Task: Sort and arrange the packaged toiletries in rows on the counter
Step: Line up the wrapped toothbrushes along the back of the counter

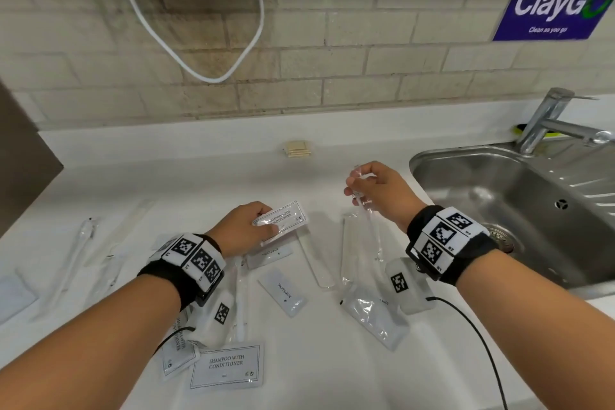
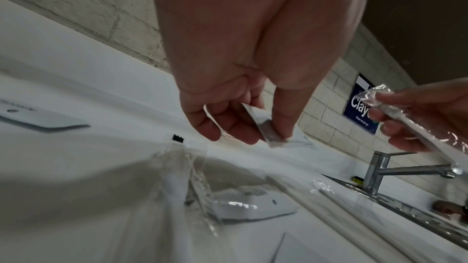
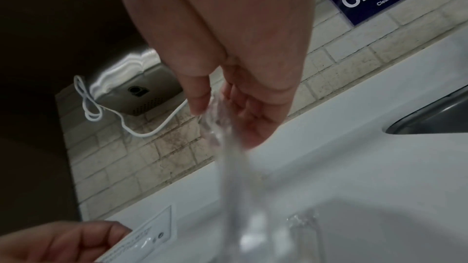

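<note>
White counter [image 1: 206, 176] showing beside steel-grey sink [image 1: 519, 210]; white black-lettered shampoo sachet [image 1: 281, 221]; blue ClayGo sign [image 1: 559, 3] hanging above sink; beige tiles [image 1: 332, 60].

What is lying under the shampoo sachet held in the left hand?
Under the white shampoo-with-conditioner sachet, a white toothpaste sachet pokes out on the white counter. The left hand covers whatever lies under it.

Head view overhead; wrist views low (sharing blue sign [image 2: 361, 107]).
</note>
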Tool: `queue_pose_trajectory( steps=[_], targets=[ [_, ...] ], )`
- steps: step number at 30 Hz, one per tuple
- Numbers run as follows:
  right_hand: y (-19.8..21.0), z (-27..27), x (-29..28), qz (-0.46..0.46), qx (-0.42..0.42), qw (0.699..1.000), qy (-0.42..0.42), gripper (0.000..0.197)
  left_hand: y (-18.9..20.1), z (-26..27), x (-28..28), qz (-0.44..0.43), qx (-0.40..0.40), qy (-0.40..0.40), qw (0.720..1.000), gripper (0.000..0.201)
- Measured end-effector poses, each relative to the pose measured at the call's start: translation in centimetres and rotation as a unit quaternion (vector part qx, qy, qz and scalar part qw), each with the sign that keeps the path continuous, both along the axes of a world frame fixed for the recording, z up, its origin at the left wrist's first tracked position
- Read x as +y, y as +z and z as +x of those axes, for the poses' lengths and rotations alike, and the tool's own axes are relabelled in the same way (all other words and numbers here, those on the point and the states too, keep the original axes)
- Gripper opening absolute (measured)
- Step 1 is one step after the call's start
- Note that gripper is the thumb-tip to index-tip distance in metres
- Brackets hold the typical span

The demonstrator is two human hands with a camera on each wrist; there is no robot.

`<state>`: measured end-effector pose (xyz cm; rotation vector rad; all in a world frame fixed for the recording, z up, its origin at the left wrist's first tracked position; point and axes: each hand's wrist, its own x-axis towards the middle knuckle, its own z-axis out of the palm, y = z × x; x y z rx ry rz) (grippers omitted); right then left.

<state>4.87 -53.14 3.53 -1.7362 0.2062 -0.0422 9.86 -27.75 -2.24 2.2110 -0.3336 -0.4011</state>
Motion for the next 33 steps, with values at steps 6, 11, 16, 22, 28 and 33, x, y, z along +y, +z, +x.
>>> queue_pose_trajectory(
  steps=[6,11,16,22,28,33],
  targets=[
    [-1.7,-1.2,2.2,0.063,0.021,0.998,-0.011,0.012,0.3,-1.4,1.0,-0.037,0.002,0.028,0.999,0.026],
    [-2.8,-2.0,4.3,0.014,0.018,1.000,0.017,0.013,-0.7,-3.1,0.4,0.015,0.036,-0.021,0.999,0.038],
    [-2.7,-2.6,5.8,0.028,0.023,0.998,0.043,0.023,-0.9,-4.1,1.9,0.053,-0.047,0.055,0.996,0.034],
    [-2.7,-2.5,8.1,0.036,0.027,0.997,0.057,0.033,-0.9,-5.7,4.0,0.289,0.004,0.095,0.952,0.045],
    [-2.1,-1.9,11.7,0.028,0.042,0.989,0.138,0.018,-1.2,-5.8,4.4,0.153,0.027,0.161,0.975,0.036],
    [-2.3,-1.3,15.0,0.054,0.070,0.979,0.183,0.009,2.2,-5.3,8.8,-0.192,0.018,0.305,0.932,0.018]
  ],
)
